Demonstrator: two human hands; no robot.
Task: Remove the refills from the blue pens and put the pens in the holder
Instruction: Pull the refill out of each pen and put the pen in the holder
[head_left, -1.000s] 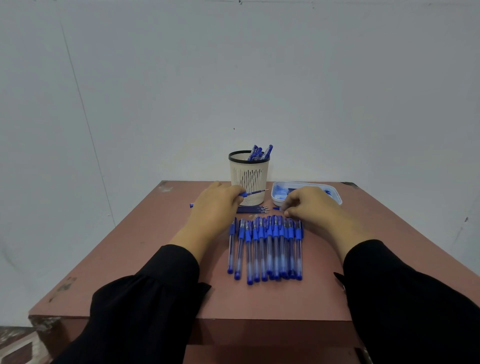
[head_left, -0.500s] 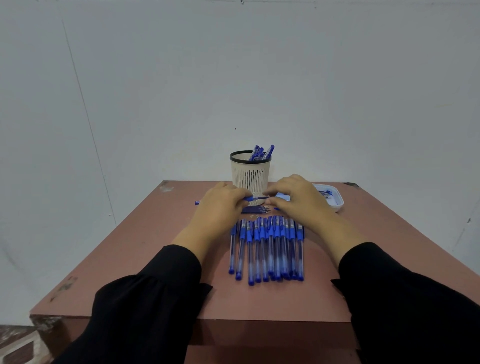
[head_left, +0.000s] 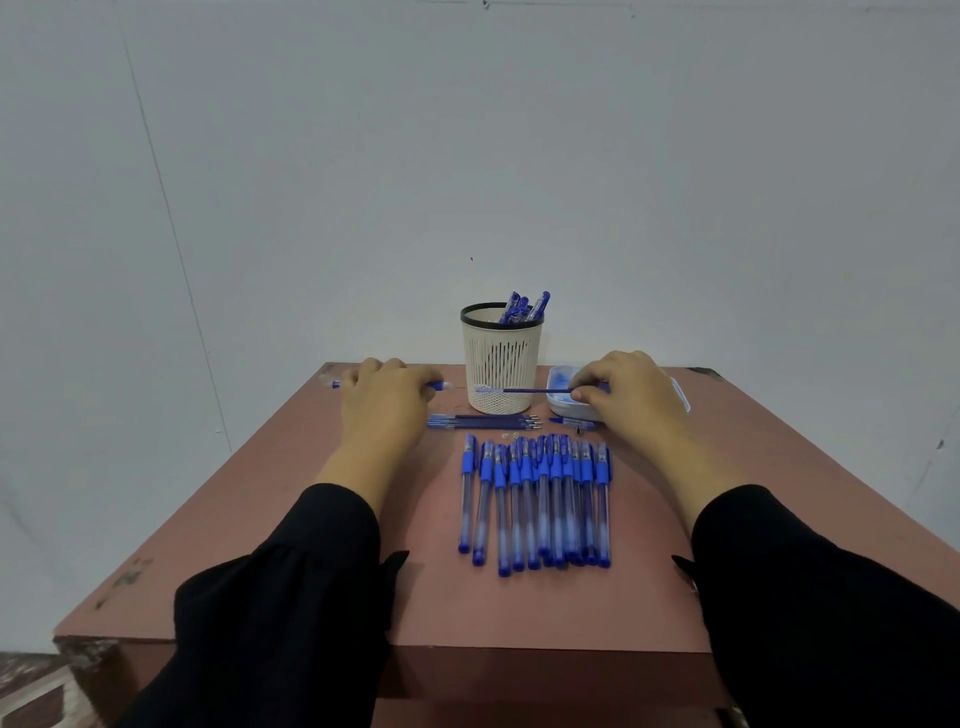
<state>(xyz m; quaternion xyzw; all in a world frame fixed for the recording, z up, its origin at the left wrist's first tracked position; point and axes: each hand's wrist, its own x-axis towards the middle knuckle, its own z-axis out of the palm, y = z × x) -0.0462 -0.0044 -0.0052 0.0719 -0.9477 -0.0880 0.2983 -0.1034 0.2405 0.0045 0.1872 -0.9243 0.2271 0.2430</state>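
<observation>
On the table, far side: a cream slotted holder (head_left: 500, 364) with a black rim stands upright by the wall, with several blue pens (head_left: 524, 307) leaning in it, caps up.
Left hand: the left hand (head_left: 387, 402) is curled round a pen barrel (head_left: 439, 385) that lies crosswise; both ends of the barrel stick out past the hand, one to the left and one toward the holder.
Right hand: the right hand (head_left: 631, 400) pinches a thin dark refill (head_left: 524, 389) between thumb and fingers; the refill runs level in front of the holder's lower wall (its far tip ends short of the barrel held by the other hand, so the two are apart).
Tray: a shallow pale blue tray (head_left: 563, 387) sits just right of the holder, mostly hidden under the right hand; what lies in it cannot be told.
Loose refills: a small bundle of refills (head_left: 483, 421) lies crosswise on the table (head_left: 311, 545), between the holder and the pen row.
Small part: a short blue piece (head_left: 574, 423) lies just beside the tray's near edge.
Pen row: about a dozen capped blue pens (head_left: 537, 501) lie side by side, touching, between the two forearms, caps toward the holder.
Sleeves: both arms wear black sleeves (head_left: 280, 597).
</observation>
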